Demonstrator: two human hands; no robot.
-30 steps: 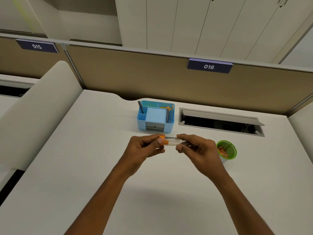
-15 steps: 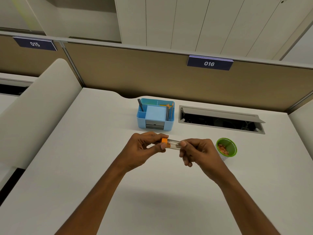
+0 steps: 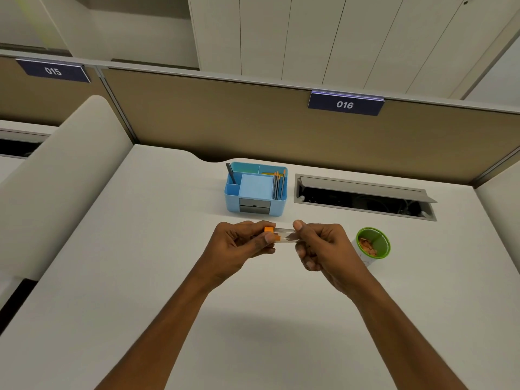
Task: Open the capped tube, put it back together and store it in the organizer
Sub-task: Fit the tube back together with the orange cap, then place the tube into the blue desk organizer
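A clear tube point(image 3: 285, 235) with an orange cap point(image 3: 270, 231) lies level between my two hands, above the white desk. My left hand point(image 3: 239, 246) pinches the orange cap end with thumb and fingers. My right hand point(image 3: 323, 246) grips the clear body at its other end. The cap looks seated on the tube; the far tip is hidden in my right fingers. The blue organizer point(image 3: 254, 208) stands just behind the hands, holding pencils, a dark pen and a blue pad.
A green cup point(image 3: 374, 244) with orange bits stands right of my right hand. An open cable tray point(image 3: 363, 197) is sunk into the desk point(image 3: 140, 263) behind it. A tan partition closes off the back, and a padded divider the left side.
My hands have stayed on the tube and shifted slightly. The right hand's grip has moved along the clear body; the cap remains at the left end.
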